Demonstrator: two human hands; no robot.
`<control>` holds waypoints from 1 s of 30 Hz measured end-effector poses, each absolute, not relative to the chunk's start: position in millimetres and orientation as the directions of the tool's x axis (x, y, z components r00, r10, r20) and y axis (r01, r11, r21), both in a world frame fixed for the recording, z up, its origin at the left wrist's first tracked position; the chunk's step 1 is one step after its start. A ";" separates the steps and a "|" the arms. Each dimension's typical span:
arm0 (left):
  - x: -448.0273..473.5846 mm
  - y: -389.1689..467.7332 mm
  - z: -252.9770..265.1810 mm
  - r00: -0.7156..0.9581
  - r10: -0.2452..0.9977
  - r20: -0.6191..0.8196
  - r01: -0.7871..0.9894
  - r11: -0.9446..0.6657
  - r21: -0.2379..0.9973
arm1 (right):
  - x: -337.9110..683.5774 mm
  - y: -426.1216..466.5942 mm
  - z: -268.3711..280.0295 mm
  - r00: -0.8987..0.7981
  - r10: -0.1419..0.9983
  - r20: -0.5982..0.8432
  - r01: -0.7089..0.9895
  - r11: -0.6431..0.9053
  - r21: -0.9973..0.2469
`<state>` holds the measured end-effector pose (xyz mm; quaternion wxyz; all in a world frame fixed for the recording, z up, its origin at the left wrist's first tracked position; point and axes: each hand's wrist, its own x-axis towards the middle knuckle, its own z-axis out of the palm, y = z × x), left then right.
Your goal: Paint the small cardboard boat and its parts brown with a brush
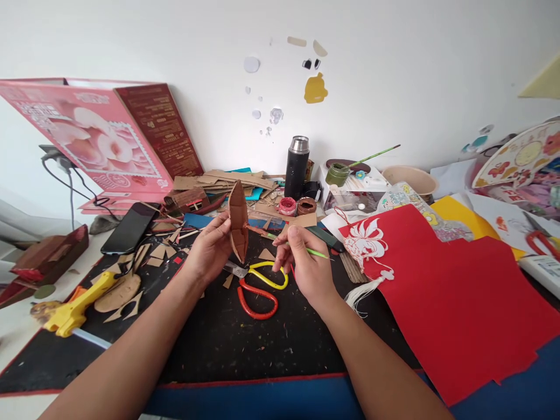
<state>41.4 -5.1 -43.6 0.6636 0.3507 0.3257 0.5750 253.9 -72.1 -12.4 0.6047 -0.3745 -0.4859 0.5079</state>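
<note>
In the head view, the left hand [212,248] pinches a brown cardboard boat [238,224] between thumb and fingers, at the middle of the frame. The boat stands on end, probably so its hollow side is easy to reach while most of it stays free of the grip. The right hand [310,262] has its fingers curled and closed on a green paintbrush [318,254], whose tip points at the boat's right edge; whether it touches, I cannot tell. The red paint pot [287,205] and brown paint pot [307,206] sit open just beyond the hands, likely for easy dipping. The scissors [261,290] lie below, on the black mat [219,350], apparently set down to leave both hands free.
</note>
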 end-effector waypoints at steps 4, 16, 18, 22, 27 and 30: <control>45.0 -7.1 -46.1 0.133 0.991 -0.023 -0.512 0.089 0.854 | 253.1 -73.0 -15.5 0.013 0.974 0.226 -0.182 0.225 -0.957; 50.9 -12.9 -46.5 0.178 0.981 -0.083 -0.488 0.161 0.858 | 253.3 -70.3 -19.7 0.084 0.952 0.293 -0.090 0.301 -0.949; 51.0 -13.1 -46.1 0.177 0.981 -0.079 -0.484 0.157 0.861 | 254.1 -70.7 -19.8 0.061 0.955 0.290 -0.066 0.294 -0.954; 52.2 -13.2 -44.7 0.162 0.985 -0.059 -0.475 0.130 0.871 | 255.5 -72.8 -18.6 0.012 0.943 0.332 0.004 0.332 -0.943; 51.3 -11.7 -44.0 0.143 0.989 -0.031 -0.474 0.096 0.875 | 255.2 -74.6 -18.3 -0.002 0.927 0.374 0.037 0.374 -0.927; 49.8 -10.4 -44.6 0.136 0.990 -0.043 -0.472 0.102 0.876 | 254.4 -74.8 -18.9 0.014 0.932 0.361 0.008 0.361 -0.932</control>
